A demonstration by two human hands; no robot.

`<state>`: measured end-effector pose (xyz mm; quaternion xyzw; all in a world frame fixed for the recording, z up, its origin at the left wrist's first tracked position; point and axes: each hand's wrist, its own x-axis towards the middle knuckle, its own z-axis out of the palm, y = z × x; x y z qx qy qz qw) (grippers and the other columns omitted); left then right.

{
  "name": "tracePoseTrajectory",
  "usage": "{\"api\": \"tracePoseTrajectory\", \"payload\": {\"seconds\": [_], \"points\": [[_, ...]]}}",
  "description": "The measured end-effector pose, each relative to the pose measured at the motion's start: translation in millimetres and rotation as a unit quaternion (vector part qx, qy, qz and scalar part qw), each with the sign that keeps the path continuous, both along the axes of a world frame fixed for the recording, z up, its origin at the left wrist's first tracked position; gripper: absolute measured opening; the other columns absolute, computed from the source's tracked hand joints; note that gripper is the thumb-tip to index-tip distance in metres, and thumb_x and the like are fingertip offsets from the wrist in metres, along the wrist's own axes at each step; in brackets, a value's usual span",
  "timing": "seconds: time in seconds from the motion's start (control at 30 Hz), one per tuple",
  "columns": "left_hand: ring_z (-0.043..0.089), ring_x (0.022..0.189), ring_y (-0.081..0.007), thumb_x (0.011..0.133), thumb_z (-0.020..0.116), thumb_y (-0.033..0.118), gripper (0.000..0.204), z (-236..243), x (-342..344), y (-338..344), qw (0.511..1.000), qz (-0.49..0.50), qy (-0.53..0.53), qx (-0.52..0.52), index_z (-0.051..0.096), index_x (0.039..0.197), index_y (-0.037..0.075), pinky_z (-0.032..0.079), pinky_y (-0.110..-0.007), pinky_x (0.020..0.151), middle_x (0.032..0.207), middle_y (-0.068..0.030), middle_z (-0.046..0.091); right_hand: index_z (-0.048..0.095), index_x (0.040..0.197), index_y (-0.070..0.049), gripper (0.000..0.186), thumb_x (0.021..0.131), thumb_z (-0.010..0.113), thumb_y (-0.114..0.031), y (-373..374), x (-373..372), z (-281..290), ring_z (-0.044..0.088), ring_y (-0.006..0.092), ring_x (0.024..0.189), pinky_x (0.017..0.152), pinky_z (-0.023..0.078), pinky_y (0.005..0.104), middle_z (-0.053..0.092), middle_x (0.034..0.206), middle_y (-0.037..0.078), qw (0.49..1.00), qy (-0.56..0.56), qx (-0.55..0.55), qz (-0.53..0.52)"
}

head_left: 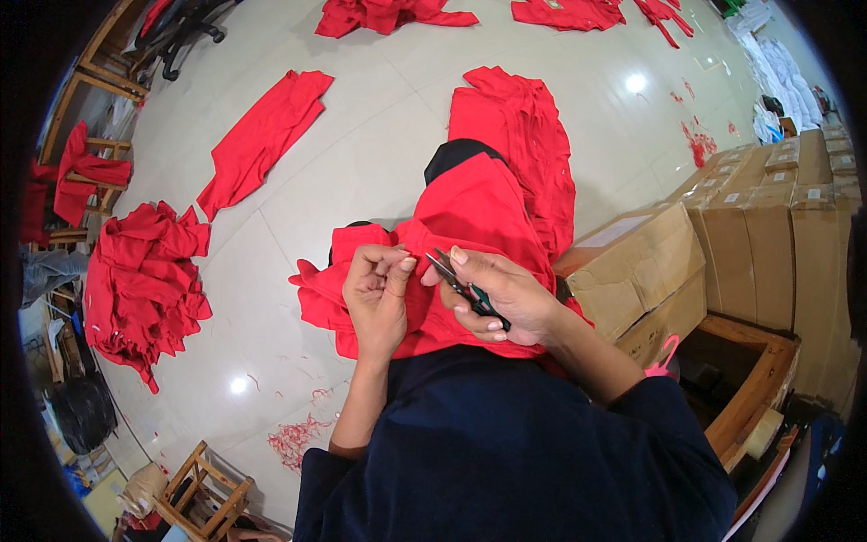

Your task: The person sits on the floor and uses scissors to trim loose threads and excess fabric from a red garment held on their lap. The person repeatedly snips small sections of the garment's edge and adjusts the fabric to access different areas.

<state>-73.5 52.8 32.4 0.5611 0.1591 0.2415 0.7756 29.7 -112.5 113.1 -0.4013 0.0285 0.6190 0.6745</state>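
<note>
A red garment point(470, 203) lies draped across my lap. My left hand point(376, 294) is closed in a pinch on it, thumb against forefinger; the bit of cloth or thread between the fingertips is too small to make out. In my right hand point(510, 294) is a pair of small dark thread snips point(469, 289), fingers wrapped round the handles. The snips' tips point up and left, a short gap from my left fingertips. Beyond my knees, another red garment point(510, 126) stretches out over the floor.
On the left floor lie a heap of red garments point(149, 280) and a single red piece point(266, 135). Cardboard boxes point(637, 271) stand close at my right, by a wooden frame point(759, 379). A wooden stool point(203, 492) is at lower left. Red thread scraps point(298, 440) litter the tiles.
</note>
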Motion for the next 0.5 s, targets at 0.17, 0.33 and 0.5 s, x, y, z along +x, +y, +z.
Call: {"api": "tracePoseTrajectory", "payload": {"seconds": [0.17,0.33,0.5], "points": [[0.065,0.101,-0.0106,0.099,0.07,-0.002,0.019,-4,1,3,0.999,-0.009,-0.007,-0.04,0.06,0.114,0.002,0.051,-0.026,0.094,0.106,-0.0054,0.07,0.062,0.119,-0.003,0.052,0.111,0.044,-0.05,2,-4,-7,0.036,0.0044,0.046,0.039,0.029,0.0209,0.049,0.077,0.0,1.0,-0.027,0.003,0.004],[0.067,0.097,-0.0102,0.099,0.07,-0.001,0.023,22,5,-6,0.999,-0.027,0.012,-0.04,0.061,0.12,0.0,0.052,-0.025,0.09,0.11,-0.0078,0.072,0.063,0.121,-0.002,0.055,0.112,0.042,-0.052,1,-5,-16,0.035,0.0038,0.047,0.039,0.028,0.021,0.048,0.076,0.0,1.0,-0.011,-0.001,-0.013],[0.067,0.097,-0.0093,0.098,0.071,0.0,0.016,10,0,0,0.999,-0.025,0.022,0.024,0.066,0.113,-0.001,0.052,-0.025,0.089,0.107,-0.0074,0.073,0.063,0.12,0.0,0.051,0.113,0.041,-0.045,1,-4,-15,0.035,0.0037,0.046,0.039,0.028,0.0216,0.048,0.075,-0.001,1.0,0.019,0.01,-0.022]]}}
